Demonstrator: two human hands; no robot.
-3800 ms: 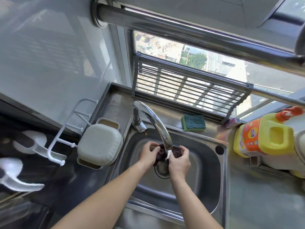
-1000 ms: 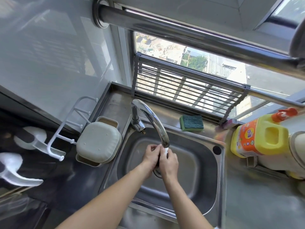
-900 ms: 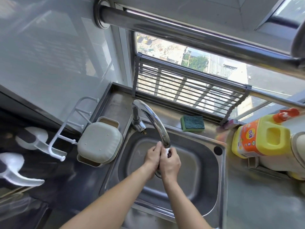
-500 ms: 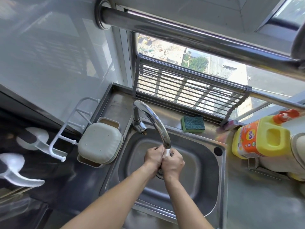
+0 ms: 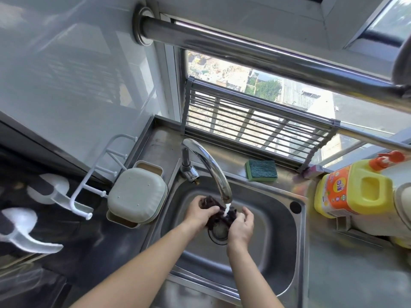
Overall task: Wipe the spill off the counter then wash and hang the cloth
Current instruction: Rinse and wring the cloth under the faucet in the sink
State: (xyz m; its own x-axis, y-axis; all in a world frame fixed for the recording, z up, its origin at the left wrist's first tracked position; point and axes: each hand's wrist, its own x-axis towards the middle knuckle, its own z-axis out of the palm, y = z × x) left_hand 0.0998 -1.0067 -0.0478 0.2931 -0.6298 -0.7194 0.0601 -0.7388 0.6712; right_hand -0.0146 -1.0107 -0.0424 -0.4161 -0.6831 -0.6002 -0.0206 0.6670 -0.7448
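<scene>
A person's two hands work a dark cloth (image 5: 219, 213) under the running stream of a chrome faucet (image 5: 211, 168), over the drain in the middle of a stainless-steel sink (image 5: 262, 258). The left hand (image 5: 199, 213) has its fingers curled around the cloth's left end, while the right hand (image 5: 241, 225) cups and grips the right end, the fabric bunched between them and held above the basin floor. A green scouring sponge (image 5: 262, 173) lies on the counter (image 5: 347, 274) at the sink's back edge, below a slatted metal rack (image 5: 255, 127) propped against the window. A yellow detergent jug (image 5: 353, 187) stands near the sink's right back corner, and a pale lidded container (image 5: 138, 194) sits just beside the sink's left edge.
</scene>
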